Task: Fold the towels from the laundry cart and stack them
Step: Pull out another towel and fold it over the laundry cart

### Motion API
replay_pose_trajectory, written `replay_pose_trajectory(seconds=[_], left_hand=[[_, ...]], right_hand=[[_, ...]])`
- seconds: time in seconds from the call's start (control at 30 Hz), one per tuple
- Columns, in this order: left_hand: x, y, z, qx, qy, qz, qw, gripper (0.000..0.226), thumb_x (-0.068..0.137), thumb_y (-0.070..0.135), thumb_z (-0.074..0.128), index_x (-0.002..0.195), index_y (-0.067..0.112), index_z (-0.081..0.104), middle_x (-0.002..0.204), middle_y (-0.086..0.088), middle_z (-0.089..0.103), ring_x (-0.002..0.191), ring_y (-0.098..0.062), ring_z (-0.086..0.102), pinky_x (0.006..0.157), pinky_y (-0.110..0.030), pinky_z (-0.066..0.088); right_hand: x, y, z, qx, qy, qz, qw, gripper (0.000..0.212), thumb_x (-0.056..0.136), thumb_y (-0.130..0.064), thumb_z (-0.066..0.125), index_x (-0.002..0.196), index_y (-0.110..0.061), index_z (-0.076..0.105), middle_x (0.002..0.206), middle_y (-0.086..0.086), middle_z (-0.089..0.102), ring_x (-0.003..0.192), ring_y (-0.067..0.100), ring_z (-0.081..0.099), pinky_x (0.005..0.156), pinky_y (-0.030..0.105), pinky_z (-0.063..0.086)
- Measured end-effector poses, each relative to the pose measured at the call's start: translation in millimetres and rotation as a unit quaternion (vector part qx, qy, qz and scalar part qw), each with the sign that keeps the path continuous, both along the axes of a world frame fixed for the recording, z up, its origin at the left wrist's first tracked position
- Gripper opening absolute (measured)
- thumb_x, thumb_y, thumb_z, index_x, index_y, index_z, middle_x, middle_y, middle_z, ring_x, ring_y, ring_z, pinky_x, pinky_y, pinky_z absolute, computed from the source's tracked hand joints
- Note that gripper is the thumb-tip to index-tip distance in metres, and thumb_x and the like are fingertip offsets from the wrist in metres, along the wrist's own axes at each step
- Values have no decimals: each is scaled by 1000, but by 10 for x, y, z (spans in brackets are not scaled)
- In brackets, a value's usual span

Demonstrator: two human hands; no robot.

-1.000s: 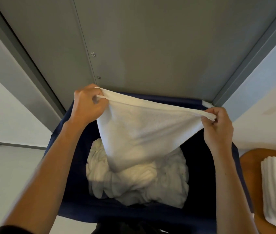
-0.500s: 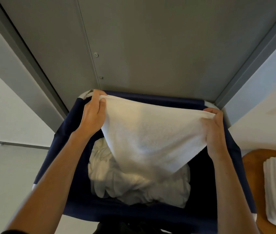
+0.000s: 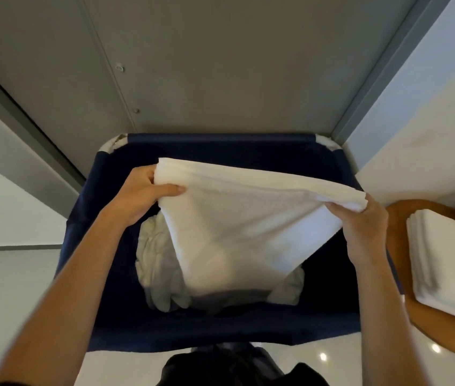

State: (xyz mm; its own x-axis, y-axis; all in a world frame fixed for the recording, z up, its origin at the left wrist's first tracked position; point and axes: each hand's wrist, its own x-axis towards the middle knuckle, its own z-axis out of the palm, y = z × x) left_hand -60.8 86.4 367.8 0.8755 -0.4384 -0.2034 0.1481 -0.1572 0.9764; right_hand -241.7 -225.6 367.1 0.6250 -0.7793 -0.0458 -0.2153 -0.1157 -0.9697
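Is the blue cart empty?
Not empty: crumpled towels lie in the cart, below the held towel.

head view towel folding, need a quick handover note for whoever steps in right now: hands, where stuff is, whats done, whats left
Left hand: grips the left end of the white towel.
Right hand: grips its right end.
The towel is stretched between both hands above the navy laundry cart; its top edge looks doubled over.
In the cart: a crumpled pile of unfolded towels.
Done: a stack of folded towels sits on the wooden table, right of the cart.
Left: finish folding this towel, add it to the stack, then work through the pile.
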Motion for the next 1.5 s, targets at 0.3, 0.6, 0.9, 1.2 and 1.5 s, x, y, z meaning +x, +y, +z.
replay_pose_trajectory(seconds=[0.3,0.6,0.9,1.2,1.5], left_hand=[[-174,-370,-5,-114,51,-18,992,29,79,18,67,108,17,63,93,5,74,91,-13,69,70,-25,57],[-539,-1115,318,-52,-115,57,990,18,87,31,68,104,31,63,106,6,69,101,-13,65,85,-32,53],[-1252,-2259,809,-38,-238,198,950,14,94,25,60,106,31,55,96,22,60,81,15,58,70,-7,45],[-1664,-3065,1059,-50,-254,228,938,11,93,28,61,102,21,60,85,19,59,70,12,57,65,-6,45],[-1766,-4024,1215,-58,-271,183,943,18,92,30,63,102,16,62,88,15,59,70,15,58,66,-6,45]], right_hand=[[-358,-228,32,-10,-7,-28,1000,27,79,-17,76,99,-23,60,94,-7,65,90,12,62,70,21,47],[-647,-739,198,-49,-72,-28,996,23,87,-19,67,110,-19,61,103,-3,66,93,12,62,77,23,50],[-1084,-1557,513,-114,-148,-42,982,15,94,-22,58,108,-18,55,94,-9,62,85,5,59,71,14,47],[-1426,-2218,621,-144,-174,-74,971,25,97,-25,54,114,-7,56,100,-3,62,90,12,59,79,22,48],[-1738,-3115,630,-169,-147,-114,968,16,98,-30,52,99,-14,54,83,-13,56,75,-4,53,68,14,44]])
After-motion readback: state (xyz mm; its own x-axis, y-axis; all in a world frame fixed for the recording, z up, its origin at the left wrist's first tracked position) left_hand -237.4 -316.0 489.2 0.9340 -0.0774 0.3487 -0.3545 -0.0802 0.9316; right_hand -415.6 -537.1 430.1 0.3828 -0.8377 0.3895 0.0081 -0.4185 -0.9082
